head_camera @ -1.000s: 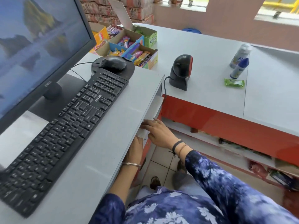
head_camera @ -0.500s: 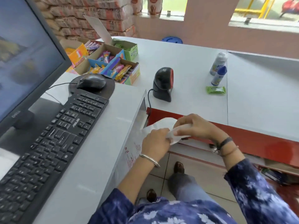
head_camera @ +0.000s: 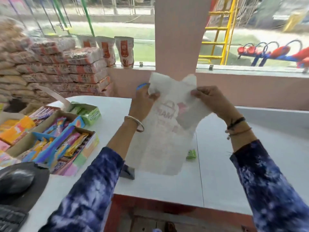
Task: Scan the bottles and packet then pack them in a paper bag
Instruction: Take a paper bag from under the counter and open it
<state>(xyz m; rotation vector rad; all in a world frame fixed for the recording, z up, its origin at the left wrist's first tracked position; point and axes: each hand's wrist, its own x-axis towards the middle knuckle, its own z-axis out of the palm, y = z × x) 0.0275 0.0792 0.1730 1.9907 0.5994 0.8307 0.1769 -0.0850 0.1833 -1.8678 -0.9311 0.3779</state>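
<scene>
Over the white counter [head_camera: 158, 185], my two hands, left hand [head_camera: 143, 101] and right hand [head_camera: 212, 99], pinch one white paper bag [head_camera: 168, 134] by its top corners, held up; one green packet [head_camera: 191, 154] lies below beside it.

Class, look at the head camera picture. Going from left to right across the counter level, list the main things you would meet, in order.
Computer mouse → open boxes of sweets → left hand → white paper bag held up in both hands → right hand.
</scene>
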